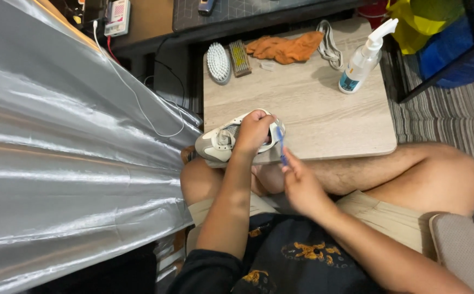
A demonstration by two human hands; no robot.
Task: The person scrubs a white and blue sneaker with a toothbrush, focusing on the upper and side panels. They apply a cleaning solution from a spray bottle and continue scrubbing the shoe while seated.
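Over a low wooden table, left hand clasps a sneaker; right hand pinches a blue brush.

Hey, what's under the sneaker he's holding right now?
The sneaker sits at the near edge of the small wooden table, overhanging the lap. The left hand covers its middle; the sole's contact underneath is hidden.

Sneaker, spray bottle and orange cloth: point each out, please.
sneaker (215, 142): head view, grey toe panel left of the left hand.
spray bottle (360, 66): head view, clear body below the white pump.
orange cloth (284, 48): head view, middle of the crumpled fabric.
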